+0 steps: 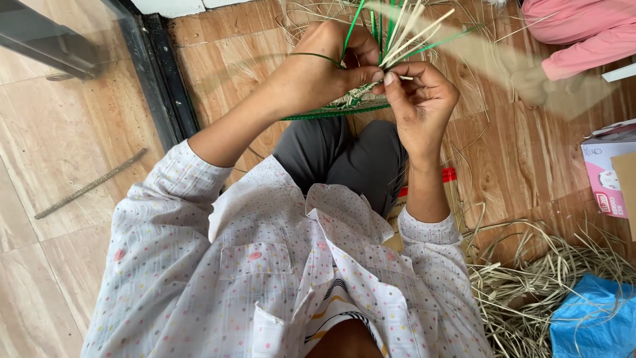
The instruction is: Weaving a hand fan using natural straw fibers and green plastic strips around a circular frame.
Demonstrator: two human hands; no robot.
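Closest to the camera is my own dotted shirt (278,265), and past it my grey-trousered knees with the work sitting over them. Both hands are up on a half-woven basket (351,106), a round piece with a green rim and pale and green strips (401,30) sticking up out of it.

My left hand (315,69) is curled shut around the rim and the bunch of strips, with a green strip looped over its back. My right hand (421,99) is pinching closed on a pale strip right where the two hands meet, thumb and forefinger tips pressed together.

Handling-wise, I'd say this stuff is very light, flat and springy. The strips bend but look like they'd kink or split if folded hard, and the plastic-looking green ones are probably slicker than the dry pale ones. Best hold seems to be low, near the woven part, not out at the floppy ends.

Off to the right of my grip there's a white and pink cardboard box (606,169) on the wooden floor (517,159). Below that sits a pile of loose dry strips (530,278) and a crumpled blue bag (593,321). Just under my right wrist a red-edged carton (450,176) peeks out. Someone's pink sleeve (580,36) is up beyond my grip.
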